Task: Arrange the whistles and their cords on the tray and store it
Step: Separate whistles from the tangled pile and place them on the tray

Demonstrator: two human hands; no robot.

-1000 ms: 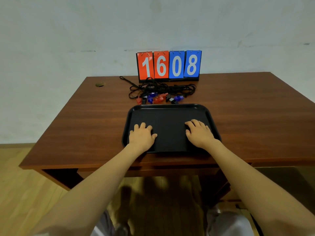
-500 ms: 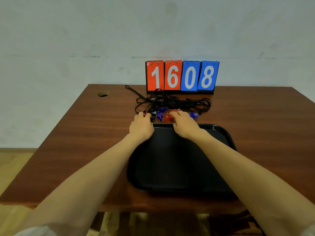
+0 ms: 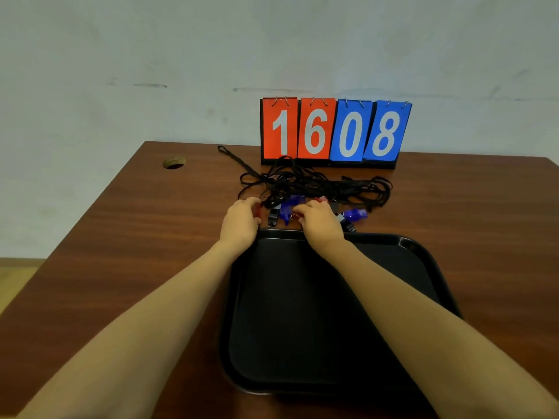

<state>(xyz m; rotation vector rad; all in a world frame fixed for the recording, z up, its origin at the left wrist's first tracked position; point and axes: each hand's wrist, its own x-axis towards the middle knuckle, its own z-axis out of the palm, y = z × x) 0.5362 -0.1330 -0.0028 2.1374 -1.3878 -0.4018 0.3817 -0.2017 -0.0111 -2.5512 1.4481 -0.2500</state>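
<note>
Fingers (image 3: 253, 204) at whistles (image 3: 294, 203); tangled cords (image 3: 335, 186), scoreboard (image 3: 332, 131) behind; tray (image 3: 423, 251) nearer.

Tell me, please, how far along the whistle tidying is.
Done: no whistle or cord lies on the tray yet. In hand: the left hand and right hand each curl fingers round a red whistle in the tangle of whistles and cords beyond it. Left: moving everything onto the tray, arranging, storing it.

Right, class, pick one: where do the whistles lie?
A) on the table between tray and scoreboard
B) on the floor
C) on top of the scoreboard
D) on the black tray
A: the whistles lie on the table beyond the tray, before the scoreboard; the tray holds none.
</note>
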